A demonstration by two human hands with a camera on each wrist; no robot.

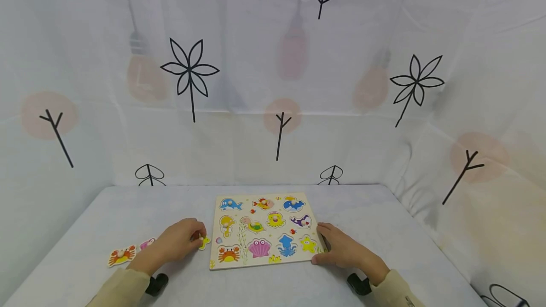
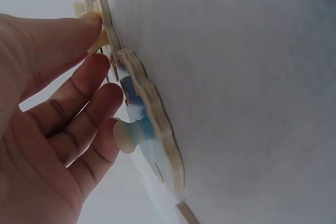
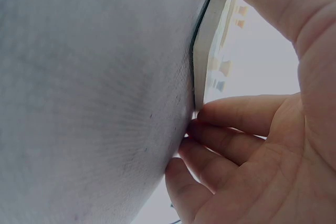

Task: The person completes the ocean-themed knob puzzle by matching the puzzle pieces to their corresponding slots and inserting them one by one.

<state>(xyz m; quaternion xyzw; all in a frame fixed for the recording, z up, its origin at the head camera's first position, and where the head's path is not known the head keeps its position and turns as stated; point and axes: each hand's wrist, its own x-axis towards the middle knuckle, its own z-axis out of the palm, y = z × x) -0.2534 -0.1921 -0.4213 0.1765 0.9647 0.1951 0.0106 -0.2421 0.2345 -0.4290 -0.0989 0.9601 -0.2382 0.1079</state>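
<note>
You work at a pale surface [image 1: 239,288] with a wooden puzzle board [image 1: 272,232] lying on it, printed with colourful sea animals. Just left of the board, your left hand [image 1: 179,238] has its grip pinching a yellow piece [image 1: 205,243] by the knob; I cannot tell whether that piece is lifted. Your right hand [image 1: 339,248] is at the board's near right corner, its grip spread, thumb and fingertips touching the edge, seemingly to steady it. Farther left of the board lie a crab piece [image 1: 122,255] and a pink piece [image 1: 147,243], partly hidden by your left arm; the left wrist view adds a blue knobbed piece [image 2: 148,128] beside the yellow one. The step in hand looks like picking up the yellow piece. No knobs show along the board's near row, so the next move probably calls for carrying it across to the yellow star shape [image 1: 307,244] near the board's right corner and turning it to match. No brand or wording is readable; a dark mark on your right sleeve [image 1: 409,301] is too small to make out.
</note>
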